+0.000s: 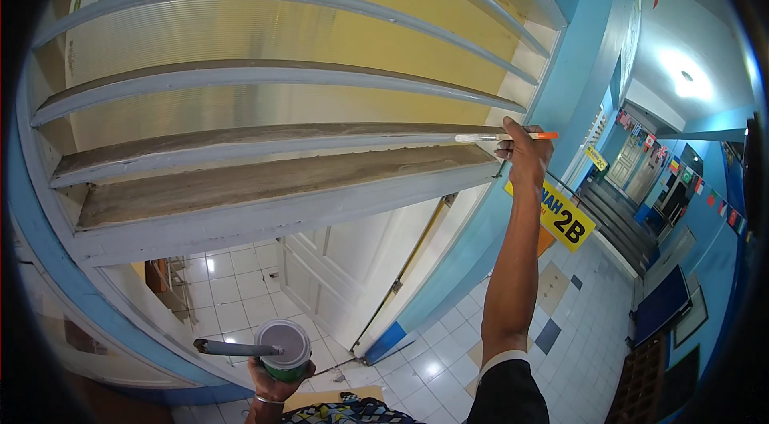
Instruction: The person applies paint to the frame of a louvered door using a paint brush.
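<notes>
My right hand (525, 153) reaches up at the right end of a louvred vent frame. Its fingers pinch a thin paintbrush (479, 137) with an orange handle end; the pale bristle end points left along a grey-painted slat (264, 143). Whether the bristles touch the slat, I cannot tell. Below, a small green paint can (282, 372) full of light grey paint sits in my left hand (269, 390), with the fingers around its lower side. A grey, paint-covered stick (232, 348) lies over the can's rim and juts out leftward.
Under the slats runs a broad dusty ledge (288, 182). A white panelled door (344, 272) stands ajar below it. Beside my right forearm hangs a yellow sign (569, 222). White floor tiles (432, 368) lie far below, and steps (609, 220) rise along the corridor at right.
</notes>
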